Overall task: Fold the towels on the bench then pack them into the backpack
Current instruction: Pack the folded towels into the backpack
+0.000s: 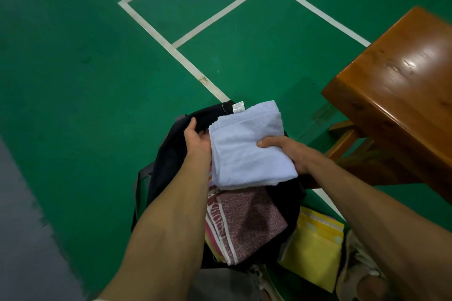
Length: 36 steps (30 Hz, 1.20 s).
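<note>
Holding a folded pale blue terry towel (249, 146) over the mouth of a black fabric backpack (171, 154) on the green court floor (73, 68), the right hand (291, 151) clasps the towel's right edge, thumb on top. The towel's long axis runs from near-right to far-left; a small white care label (238, 107) sticks out at its far corner, its print too small to read. The left hand (197, 140) grips the backpack's rim, holding it wide. A folded maroon patterned towel (249, 222) lies inside. A yellow folded towel (315, 249) lies beside the backpack. The glossy brown wooden table (401, 85) stands to the right.
</note>
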Each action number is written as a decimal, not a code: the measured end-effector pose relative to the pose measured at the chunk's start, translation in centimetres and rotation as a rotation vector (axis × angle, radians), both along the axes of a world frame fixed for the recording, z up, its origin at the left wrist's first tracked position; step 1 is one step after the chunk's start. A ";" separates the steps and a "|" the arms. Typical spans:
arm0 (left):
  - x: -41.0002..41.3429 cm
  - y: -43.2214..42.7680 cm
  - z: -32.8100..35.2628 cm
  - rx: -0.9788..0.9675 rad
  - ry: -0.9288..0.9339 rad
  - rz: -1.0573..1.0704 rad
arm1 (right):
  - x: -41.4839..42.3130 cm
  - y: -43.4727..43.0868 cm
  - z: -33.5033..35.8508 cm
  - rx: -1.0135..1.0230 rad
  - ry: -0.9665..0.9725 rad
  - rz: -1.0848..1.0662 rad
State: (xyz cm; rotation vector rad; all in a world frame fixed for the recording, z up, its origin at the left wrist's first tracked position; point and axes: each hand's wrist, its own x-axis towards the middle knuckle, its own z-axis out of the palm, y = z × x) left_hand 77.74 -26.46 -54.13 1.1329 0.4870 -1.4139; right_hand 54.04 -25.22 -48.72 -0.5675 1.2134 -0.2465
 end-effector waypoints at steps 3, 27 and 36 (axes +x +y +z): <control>0.7 -0.8 1.3 -0.027 0.041 -0.093 | 0.2 0.3 0.0 -0.029 -0.005 0.004; -4.8 -5.2 11.6 -0.233 -0.340 -0.399 | 7.1 -1.3 0.4 -0.294 0.173 0.349; -4.2 -6.6 10.3 -0.195 -0.360 -0.443 | 2.6 -4.9 -4.9 -0.120 0.259 0.207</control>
